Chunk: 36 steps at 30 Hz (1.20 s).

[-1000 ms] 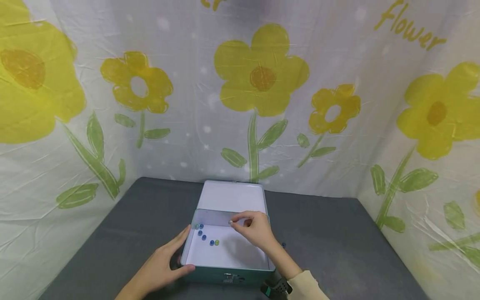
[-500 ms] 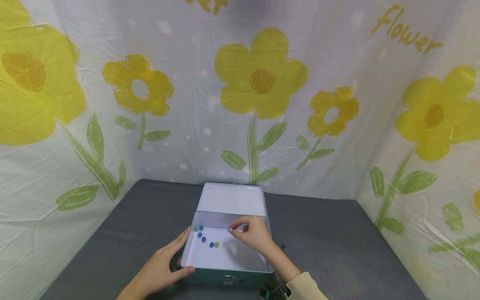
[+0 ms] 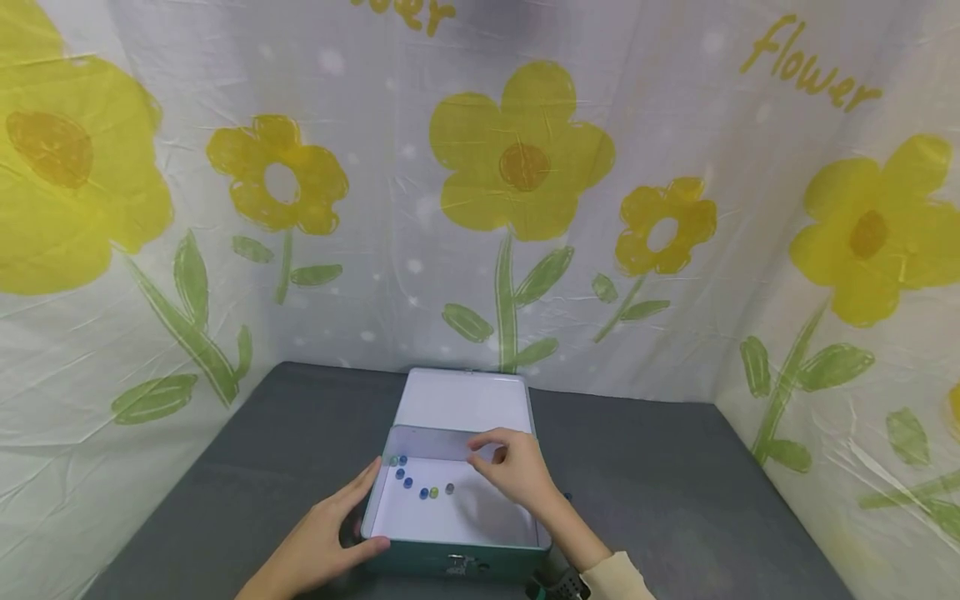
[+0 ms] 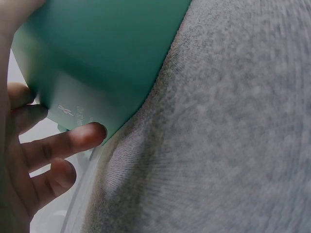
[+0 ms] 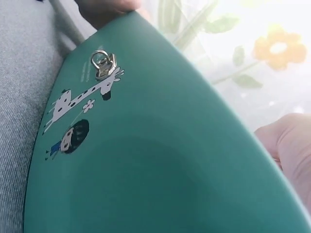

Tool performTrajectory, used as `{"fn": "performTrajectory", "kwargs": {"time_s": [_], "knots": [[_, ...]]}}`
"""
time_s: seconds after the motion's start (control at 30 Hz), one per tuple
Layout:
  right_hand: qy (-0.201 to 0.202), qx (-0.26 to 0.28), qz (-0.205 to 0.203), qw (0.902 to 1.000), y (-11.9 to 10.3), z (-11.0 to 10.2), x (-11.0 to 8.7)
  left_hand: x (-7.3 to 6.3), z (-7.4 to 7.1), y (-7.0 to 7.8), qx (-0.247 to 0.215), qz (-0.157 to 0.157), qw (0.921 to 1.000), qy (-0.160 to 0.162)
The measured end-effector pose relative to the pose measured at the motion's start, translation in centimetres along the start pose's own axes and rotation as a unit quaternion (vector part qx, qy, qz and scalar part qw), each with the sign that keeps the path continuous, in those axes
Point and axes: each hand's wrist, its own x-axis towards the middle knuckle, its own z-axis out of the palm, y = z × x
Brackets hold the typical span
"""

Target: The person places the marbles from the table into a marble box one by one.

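A green tin box (image 3: pixel 420 557) stands on the dark table with its lid (image 3: pixel 465 400) folded back. Inside, a loose line of small marbles lies on the white floor: blue ones, a yellow-green marble (image 3: pixel 434 492) and a grey marble (image 3: pixel 450 488) at its right end. My left hand (image 3: pixel 322 525) rests along the box's left side, thumb at the front corner; its extended fingers (image 4: pixel 85 137) reach beside the wall in the left wrist view. My right hand (image 3: pixel 513 471) hovers over the box's right half, thumb and index tips apart with nothing between them.
Another small blue marble (image 3: pixel 567 497) lies on the table (image 3: pixel 645 483) right of the box, partly behind the right forearm. A dark wrist strap (image 3: pixel 558 586) shows by the front right corner. A flower-printed curtain (image 3: pixel 390 250) hangs behind the table.
My right hand lowered a small pale marble toward the box floor, let it go and lifted back to the right. A grey marble now ends the row. The left hand stayed put.
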Motion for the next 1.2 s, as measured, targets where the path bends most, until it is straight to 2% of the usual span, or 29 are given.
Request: {"fn": "performTrajectory", "kwargs": {"time_s": [0.37,0.63,0.97,1.07,1.2], "knots": [[0.038,0.034,0.019,0.9985,0.7,-2.4,-1.8,-0.1,0.0,0.0,-0.004,0.002,1.0000,-0.005],[0.098,0.001,0.017,0.9950,1.9,-4.5,-3.2,0.0,0.0,0.0,0.000,0.002,1.0000,-0.004],[0.143,-0.024,0.016,0.9893,3.8,-7.3,-5.4,-0.1,0.2,-0.1,-0.009,0.002,0.9999,-0.008],[0.148,-0.029,0.033,0.9880,4.7,-8.0,-6.0,-0.1,0.1,-0.1,-0.010,0.001,0.9999,-0.008],[0.135,-0.029,0.073,0.9877,6.1,-8.4,-6.9,-0.1,-0.1,-0.1,-0.010,0.003,0.9999,-0.005]]}}
